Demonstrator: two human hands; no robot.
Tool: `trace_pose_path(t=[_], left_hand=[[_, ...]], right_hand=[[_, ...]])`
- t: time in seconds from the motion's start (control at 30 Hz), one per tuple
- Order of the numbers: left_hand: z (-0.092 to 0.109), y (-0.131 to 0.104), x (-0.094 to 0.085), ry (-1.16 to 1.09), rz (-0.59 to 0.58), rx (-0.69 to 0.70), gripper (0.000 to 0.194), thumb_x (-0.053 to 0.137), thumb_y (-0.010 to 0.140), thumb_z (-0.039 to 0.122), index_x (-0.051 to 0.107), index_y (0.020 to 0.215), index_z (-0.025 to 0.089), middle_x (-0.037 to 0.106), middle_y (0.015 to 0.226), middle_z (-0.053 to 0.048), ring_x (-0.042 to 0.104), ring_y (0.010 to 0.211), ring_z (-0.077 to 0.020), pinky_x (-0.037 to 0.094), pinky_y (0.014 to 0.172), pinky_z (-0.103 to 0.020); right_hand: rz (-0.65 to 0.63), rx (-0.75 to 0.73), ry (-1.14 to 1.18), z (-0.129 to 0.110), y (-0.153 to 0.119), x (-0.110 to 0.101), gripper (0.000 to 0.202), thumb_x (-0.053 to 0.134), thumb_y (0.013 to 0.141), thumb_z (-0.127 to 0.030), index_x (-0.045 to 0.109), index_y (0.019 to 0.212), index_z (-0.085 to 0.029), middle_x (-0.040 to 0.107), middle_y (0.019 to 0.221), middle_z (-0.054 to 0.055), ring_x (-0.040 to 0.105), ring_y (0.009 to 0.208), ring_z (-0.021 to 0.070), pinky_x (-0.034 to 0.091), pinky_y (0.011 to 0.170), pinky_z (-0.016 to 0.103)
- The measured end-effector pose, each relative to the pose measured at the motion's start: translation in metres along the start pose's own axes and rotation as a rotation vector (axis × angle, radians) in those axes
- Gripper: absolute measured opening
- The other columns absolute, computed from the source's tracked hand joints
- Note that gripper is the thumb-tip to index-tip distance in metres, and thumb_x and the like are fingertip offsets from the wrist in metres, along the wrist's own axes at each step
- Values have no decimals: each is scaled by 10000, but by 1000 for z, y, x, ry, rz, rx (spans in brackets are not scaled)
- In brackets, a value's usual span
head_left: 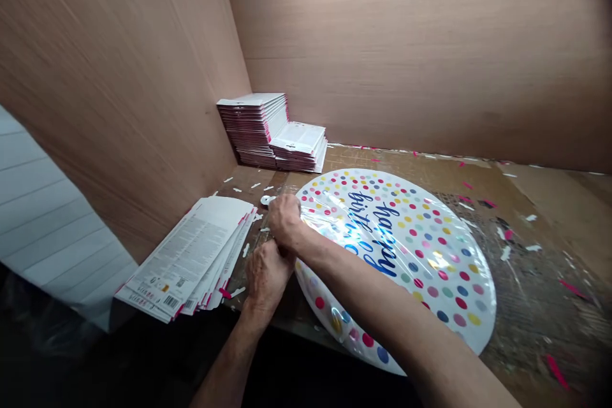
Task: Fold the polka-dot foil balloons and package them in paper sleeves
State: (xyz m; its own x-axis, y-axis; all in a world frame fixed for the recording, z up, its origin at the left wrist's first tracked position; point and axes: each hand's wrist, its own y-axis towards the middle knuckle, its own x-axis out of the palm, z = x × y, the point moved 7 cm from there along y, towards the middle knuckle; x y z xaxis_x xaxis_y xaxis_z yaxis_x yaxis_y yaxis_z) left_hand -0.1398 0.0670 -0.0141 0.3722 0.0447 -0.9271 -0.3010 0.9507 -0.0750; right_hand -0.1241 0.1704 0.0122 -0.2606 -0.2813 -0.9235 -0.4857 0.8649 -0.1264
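A flat, round foil balloon (430, 236), white with coloured dots and blue "happy birthday" lettering, lies on the cardboard-covered bench and overhangs its front edge. At the balloon's left edge my right hand (285, 220) is closed on the foil. A small white tab (266, 201) pokes out just beyond it. My left hand (268, 274) is closed right below, its fingers pressed up to my right hand at the same edge of the balloon. What lies between the two hands is hidden by the fingers. My right forearm crosses over the balloon.
Fanned printed card sleeves (191, 248) lie at left on the bench edge. Two stacks of folded sleeves (253, 131) stand in the back corner. Plywood walls (406, 44) rise behind and at left. White and pink scraps (505, 254) litter the bench. White sheeting (52, 223) hangs far left.
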Motion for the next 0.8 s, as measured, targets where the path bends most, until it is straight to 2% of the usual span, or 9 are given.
trace_pose_path(t=[0.13,0.27,0.33,0.4,0.5,0.57,0.67,0.73,0.8], left_hand=[[0,-6,0,-39,14,49,320,534,876,445,712,794,191,750,801,-127,702,759,-283,364,594,-313],[-2,-3,-8,-164,90,101,405,498,906,539,639,716,210,708,702,-44,657,676,-198,369,592,-267],[4,5,-21,-203,218,145,347,475,937,470,658,798,210,724,782,-43,661,726,-182,407,649,-255],[18,19,-28,-191,266,204,294,430,960,355,688,932,216,746,912,-58,679,816,-187,433,713,-256],[39,47,-17,-15,111,229,339,383,956,281,703,1051,223,751,1016,-97,696,926,-235,455,760,-292],[43,64,-5,130,-11,210,355,391,949,308,715,1052,204,748,1018,-141,696,960,-284,468,779,-330],[35,78,1,259,-104,224,379,460,925,381,661,1202,217,738,1049,-163,684,1003,-326,474,835,-384],[26,82,-1,326,-156,258,459,500,915,442,557,1337,271,728,1097,-144,669,1040,-332,469,874,-413],[21,79,-9,407,-181,259,475,532,904,485,551,1329,273,720,1092,-145,661,1039,-347,469,872,-430]], right_hand=[[21,111,-3,14,1,-3,155,624,783,-31,727,899,-33,739,907,217,703,881,333,564,698,449],[142,169,103,57,-12,-23,139,666,830,-162,729,934,-95,725,1052,208,667,1044,307,518,846,389],[175,201,196,80,-18,-26,164,663,855,-265,725,824,-116,741,968,180,682,999,286,512,823,343],[159,216,324,96,-22,-20,266,624,874,-305,684,669,-145,739,766,115,707,816,223,514,727,276],[129,232,536,109,-24,-4,293,569,855,-235,610,572,-168,665,555,28,638,536,138,482,566,214],[168,256,664,116,-28,2,256,546,829,-220,590,581,-174,645,532,8,601,476,121,465,512,203],[274,309,840,135,-45,0,226,500,834,-253,585,638,-180,653,568,7,610,496,120,464,486,190],[332,360,951,157,-65,-6,220,473,849,-273,585,684,-180,666,606,15,628,526,121,469,478,181],[374,419,1044,184,-92,-13,215,477,853,-290,573,696,-178,662,617,24,626,528,117,464,460,173]])
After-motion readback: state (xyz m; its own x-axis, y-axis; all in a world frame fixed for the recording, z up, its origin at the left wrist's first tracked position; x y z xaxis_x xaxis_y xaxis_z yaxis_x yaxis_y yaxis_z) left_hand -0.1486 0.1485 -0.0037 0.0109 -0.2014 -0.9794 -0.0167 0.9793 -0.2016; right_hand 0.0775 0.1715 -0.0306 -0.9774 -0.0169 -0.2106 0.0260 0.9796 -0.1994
